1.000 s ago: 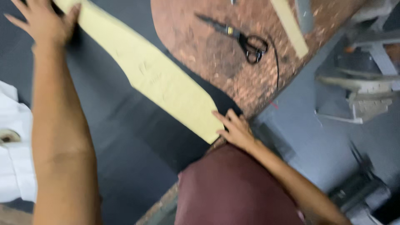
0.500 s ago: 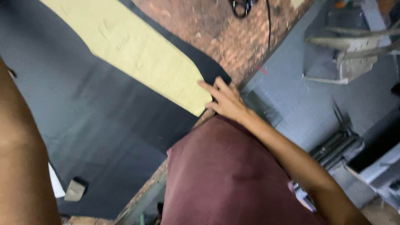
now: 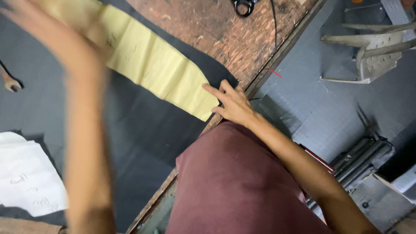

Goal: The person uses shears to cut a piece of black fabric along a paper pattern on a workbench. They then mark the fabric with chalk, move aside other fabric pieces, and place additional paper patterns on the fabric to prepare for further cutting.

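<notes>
Two hands are resting on one long pale-yellow pattern piece (image 3: 151, 65), which is lying flat across black fabric (image 3: 130, 130) on the wooden table (image 3: 225, 30): the right hand (image 3: 232, 102) is pressing its spread, flat fingers (image 3: 212, 91) on the near pointed end beside the table's edge, gripping nothing. The left hand (image 3: 52, 30) is lying blurred over the far end, so I cannot tell whether its fingers are open or curled. Both arms are reaching out from the body, the left one stretching straight along the fabric, beside a white paper sheet (image 3: 26, 177).
</notes>
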Motion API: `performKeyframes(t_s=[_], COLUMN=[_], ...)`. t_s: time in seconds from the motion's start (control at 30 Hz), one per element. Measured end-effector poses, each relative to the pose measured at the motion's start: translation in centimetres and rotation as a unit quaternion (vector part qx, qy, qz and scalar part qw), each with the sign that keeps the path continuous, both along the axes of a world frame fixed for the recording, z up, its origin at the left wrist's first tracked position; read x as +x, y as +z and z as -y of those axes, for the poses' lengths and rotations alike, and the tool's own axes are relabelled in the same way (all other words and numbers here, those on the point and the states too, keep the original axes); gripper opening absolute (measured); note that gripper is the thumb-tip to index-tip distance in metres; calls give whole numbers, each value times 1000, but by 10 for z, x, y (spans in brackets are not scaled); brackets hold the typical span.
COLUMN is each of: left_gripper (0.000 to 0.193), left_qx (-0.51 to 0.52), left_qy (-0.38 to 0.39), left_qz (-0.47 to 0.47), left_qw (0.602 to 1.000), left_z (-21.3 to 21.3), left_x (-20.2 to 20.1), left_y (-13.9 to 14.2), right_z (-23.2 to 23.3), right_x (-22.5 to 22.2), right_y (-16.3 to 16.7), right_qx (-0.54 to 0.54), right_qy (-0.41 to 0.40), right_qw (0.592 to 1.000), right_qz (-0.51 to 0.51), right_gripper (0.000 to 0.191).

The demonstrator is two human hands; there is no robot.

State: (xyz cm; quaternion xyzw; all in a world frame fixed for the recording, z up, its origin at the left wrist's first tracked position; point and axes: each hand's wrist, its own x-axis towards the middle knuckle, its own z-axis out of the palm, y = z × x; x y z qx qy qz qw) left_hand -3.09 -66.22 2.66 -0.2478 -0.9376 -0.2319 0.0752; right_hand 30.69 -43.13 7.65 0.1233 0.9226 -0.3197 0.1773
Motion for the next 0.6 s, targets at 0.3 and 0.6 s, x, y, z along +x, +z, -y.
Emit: performKeyframes(t_s=[0.3,0.6], left_gripper=[80,102], left_qx=[-103,-119], left_qy=[-189,-191], left_qz=[171,174], left_qw=[961,959], left_z=[-19,-15], left_x=[195,194], left_y=[21,35], right_z=[2,2], right_x=[1,9], right_y=[5,17], right_qx=[-2,-48], right_qy=[-13,-33], right_qw=[1000,997], right_qz=[23,51], right_gripper=[88,87])
